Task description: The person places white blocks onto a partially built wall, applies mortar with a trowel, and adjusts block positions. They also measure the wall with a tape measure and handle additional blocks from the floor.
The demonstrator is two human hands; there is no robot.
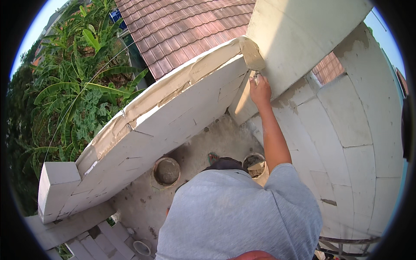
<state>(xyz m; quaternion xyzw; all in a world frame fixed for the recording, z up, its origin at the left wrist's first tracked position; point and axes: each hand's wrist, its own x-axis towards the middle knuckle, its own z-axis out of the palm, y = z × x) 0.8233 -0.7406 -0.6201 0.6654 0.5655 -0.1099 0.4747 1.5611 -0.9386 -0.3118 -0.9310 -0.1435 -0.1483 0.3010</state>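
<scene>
Note pale block wall [190,106], capped with rough tan mortar [173,89]. Beyond, note tiled roof [186,30]; at wall's far end, upright pale slab [299,43]. Note floor [212,138], partly blocked by grey shirt [242,208], and two buckets [177,172]. Find right hand [261,91] closed around trowel [256,75] at mortar's far end; cannot tell left hand's state, out of view.

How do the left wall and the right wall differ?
The left wall has tan mortar spread along its top; the right wall has darker smears on its face.
The right wall has a gap with reddish tiles behind it; the left wall's visible face shows none.
Both are built of pale blocks.
</scene>
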